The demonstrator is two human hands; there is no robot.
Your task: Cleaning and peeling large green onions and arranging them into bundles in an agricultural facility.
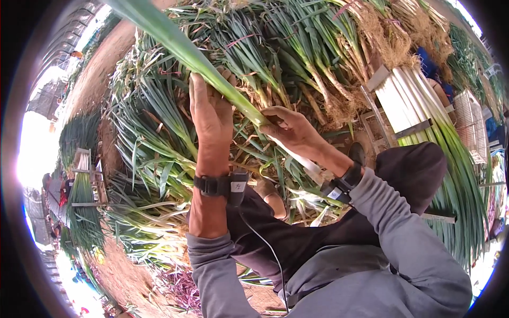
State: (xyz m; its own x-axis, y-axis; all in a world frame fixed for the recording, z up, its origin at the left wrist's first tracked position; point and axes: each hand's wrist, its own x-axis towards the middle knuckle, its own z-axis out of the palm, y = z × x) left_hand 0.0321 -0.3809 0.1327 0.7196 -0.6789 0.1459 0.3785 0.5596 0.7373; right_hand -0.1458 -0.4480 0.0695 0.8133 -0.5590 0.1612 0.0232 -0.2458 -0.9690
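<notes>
A long green onion (pixel 241 104) slants across in front of me, its green leaves toward the top left and its white shank toward the lower right. My left hand (pixel 211 114) holds it at the start of the leaves, with some fingers behind the stalk. Lower down, my right hand (pixel 289 132) is closed round the stalk, thumb and fingers pinching it where green turns to white. Part of the white end passes under my right wrist.
Piled green onions (pixel 154 116) surround me on the ground. More with brown roots (pixel 389 45) lie at the upper right. A rack (pixel 413 129) of cleaned white stalks stands by my right knee, beside a white crate (pixel 469 124). Another bundle (pixel 85 191) stands far left.
</notes>
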